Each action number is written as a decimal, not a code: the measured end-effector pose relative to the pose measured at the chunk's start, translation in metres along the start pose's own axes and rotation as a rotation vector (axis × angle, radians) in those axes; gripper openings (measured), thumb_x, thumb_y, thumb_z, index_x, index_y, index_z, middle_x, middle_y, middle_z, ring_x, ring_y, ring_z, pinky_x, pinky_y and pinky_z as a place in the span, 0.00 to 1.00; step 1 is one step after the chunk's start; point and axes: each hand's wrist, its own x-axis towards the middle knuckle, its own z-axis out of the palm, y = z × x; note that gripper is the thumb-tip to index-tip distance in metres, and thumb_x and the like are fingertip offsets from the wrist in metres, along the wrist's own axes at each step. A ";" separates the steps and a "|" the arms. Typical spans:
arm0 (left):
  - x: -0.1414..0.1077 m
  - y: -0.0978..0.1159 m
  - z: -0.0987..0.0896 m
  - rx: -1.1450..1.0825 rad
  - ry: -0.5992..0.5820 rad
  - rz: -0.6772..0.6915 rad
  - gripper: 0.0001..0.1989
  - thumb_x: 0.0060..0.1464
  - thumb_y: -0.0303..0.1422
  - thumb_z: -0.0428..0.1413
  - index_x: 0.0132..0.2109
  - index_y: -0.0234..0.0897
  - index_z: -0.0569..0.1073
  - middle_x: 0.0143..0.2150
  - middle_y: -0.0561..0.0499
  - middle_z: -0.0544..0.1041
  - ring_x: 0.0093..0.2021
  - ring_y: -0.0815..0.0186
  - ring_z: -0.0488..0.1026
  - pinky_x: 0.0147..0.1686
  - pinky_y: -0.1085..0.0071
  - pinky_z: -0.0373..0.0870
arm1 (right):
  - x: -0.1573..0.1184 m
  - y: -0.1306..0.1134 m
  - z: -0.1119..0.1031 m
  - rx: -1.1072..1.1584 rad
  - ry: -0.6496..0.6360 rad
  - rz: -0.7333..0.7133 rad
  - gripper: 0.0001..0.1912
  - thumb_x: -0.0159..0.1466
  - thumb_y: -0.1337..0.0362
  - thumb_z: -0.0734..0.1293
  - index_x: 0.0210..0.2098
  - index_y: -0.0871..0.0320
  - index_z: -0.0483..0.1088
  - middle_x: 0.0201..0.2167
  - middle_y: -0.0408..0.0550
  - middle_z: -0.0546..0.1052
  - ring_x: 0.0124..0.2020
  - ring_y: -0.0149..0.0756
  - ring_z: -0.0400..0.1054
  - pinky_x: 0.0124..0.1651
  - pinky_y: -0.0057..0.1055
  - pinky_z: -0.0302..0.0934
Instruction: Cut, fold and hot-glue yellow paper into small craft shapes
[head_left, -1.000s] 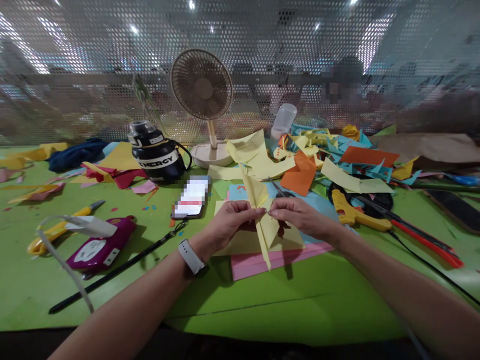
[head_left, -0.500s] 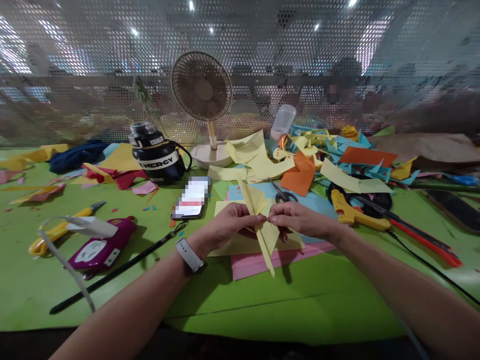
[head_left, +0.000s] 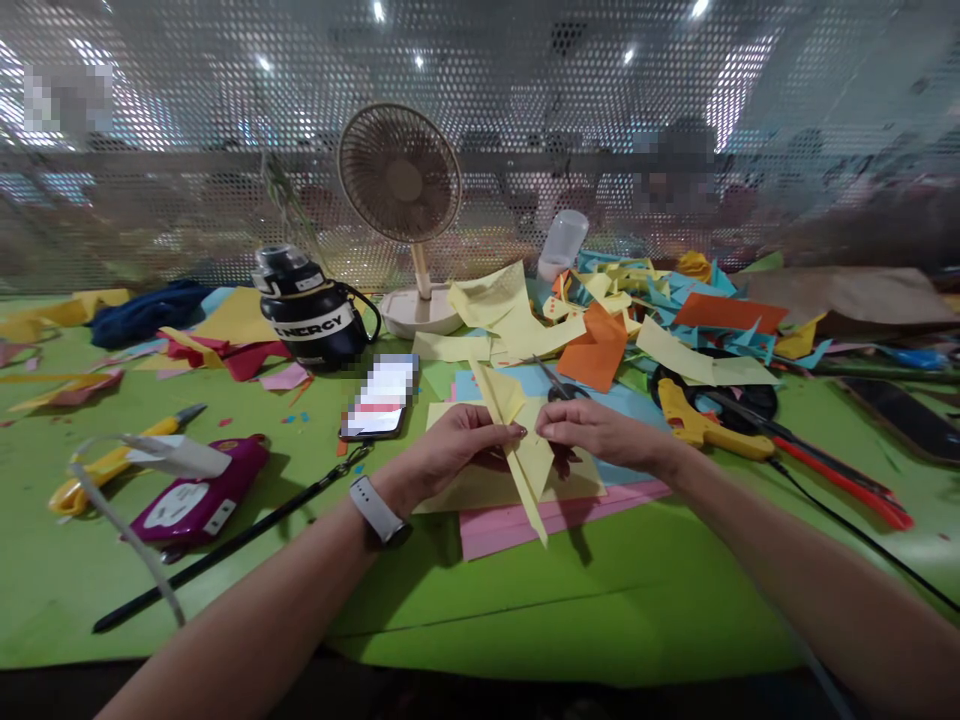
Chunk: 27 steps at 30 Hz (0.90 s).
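Note:
A folded pale-yellow paper piece [head_left: 534, 468], long and pointed with creased flaps, is held upright over the stack. My left hand [head_left: 454, 442] is closed on its left side, thumb pressed on the central fold. My right hand [head_left: 604, 432] has thumb and fingertips pinched together at the paper's right flap, a short gap from the left thumb. Under both hands lie a flat yellow sheet [head_left: 444, 492], pink paper [head_left: 487, 538] and blue paper [head_left: 641, 402]. Dark-handled scissors [head_left: 564, 392] rest just behind my right hand, partly hidden by it.
A phone [head_left: 380, 397], a black bottle [head_left: 311, 325] and a fan [head_left: 401, 175] stand left and behind. To the right lie a yellow glue gun [head_left: 697, 425] and a red cutter [head_left: 847, 480]. Paper scraps [head_left: 600, 345] pile up behind. A purple device [head_left: 202, 495] lies left.
My right fingertips have drawn slightly away from my left thumb, opening a small gap across the folded paper. The left hand keeps its hold. The view has shifted a little.

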 end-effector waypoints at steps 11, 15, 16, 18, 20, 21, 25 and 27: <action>0.003 -0.003 -0.001 -0.050 -0.001 0.010 0.07 0.44 0.33 0.64 0.26 0.33 0.78 0.24 0.51 0.77 0.23 0.72 0.70 0.28 0.74 0.68 | 0.000 0.001 0.000 0.006 0.003 -0.004 0.09 0.63 0.61 0.62 0.30 0.60 0.65 0.20 0.41 0.70 0.22 0.26 0.63 0.28 0.27 0.56; 0.005 -0.007 -0.007 -0.092 0.002 -0.026 0.07 0.43 0.33 0.64 0.24 0.34 0.76 0.22 0.51 0.77 0.22 0.71 0.71 0.28 0.73 0.69 | 0.000 0.000 0.000 0.032 0.001 0.020 0.09 0.63 0.61 0.61 0.30 0.60 0.65 0.20 0.40 0.70 0.22 0.27 0.65 0.28 0.27 0.57; 0.005 -0.008 -0.008 -0.106 0.000 -0.032 0.07 0.43 0.32 0.64 0.24 0.34 0.76 0.22 0.51 0.76 0.22 0.71 0.71 0.28 0.73 0.70 | -0.001 0.000 0.000 0.033 0.004 0.019 0.09 0.63 0.61 0.61 0.29 0.60 0.65 0.20 0.40 0.69 0.22 0.27 0.64 0.28 0.26 0.57; 0.006 -0.009 -0.011 -0.138 -0.004 -0.036 0.07 0.43 0.32 0.64 0.23 0.35 0.75 0.23 0.51 0.76 0.23 0.70 0.72 0.30 0.71 0.71 | -0.001 0.001 -0.002 0.026 0.009 0.008 0.09 0.63 0.61 0.62 0.29 0.60 0.65 0.20 0.40 0.69 0.22 0.26 0.63 0.28 0.26 0.57; 0.007 -0.009 -0.012 -0.161 -0.002 -0.033 0.07 0.44 0.32 0.64 0.24 0.35 0.75 0.24 0.51 0.77 0.24 0.69 0.73 0.31 0.70 0.72 | 0.000 0.003 -0.003 0.011 0.030 -0.012 0.09 0.63 0.61 0.61 0.29 0.60 0.66 0.21 0.40 0.69 0.22 0.26 0.63 0.28 0.26 0.57; 0.006 -0.008 -0.012 -0.164 0.001 -0.030 0.08 0.44 0.33 0.64 0.25 0.34 0.75 0.25 0.51 0.77 0.25 0.69 0.73 0.31 0.70 0.72 | 0.001 0.005 -0.004 0.001 0.048 -0.022 0.09 0.63 0.61 0.61 0.29 0.60 0.65 0.21 0.41 0.69 0.22 0.26 0.62 0.28 0.26 0.57; 0.006 -0.004 -0.010 -0.120 -0.003 -0.037 0.11 0.47 0.37 0.64 0.27 0.33 0.75 0.27 0.51 0.77 0.26 0.71 0.73 0.32 0.72 0.71 | 0.001 0.005 -0.004 -0.138 0.178 -0.079 0.09 0.64 0.61 0.59 0.31 0.59 0.66 0.23 0.44 0.71 0.24 0.29 0.65 0.30 0.29 0.61; 0.006 -0.003 -0.010 -0.117 0.019 -0.032 0.11 0.46 0.37 0.64 0.26 0.33 0.73 0.25 0.53 0.76 0.25 0.72 0.72 0.31 0.72 0.71 | -0.002 0.001 -0.002 -0.323 0.327 -0.196 0.08 0.62 0.64 0.60 0.38 0.59 0.68 0.32 0.49 0.74 0.33 0.35 0.68 0.38 0.34 0.64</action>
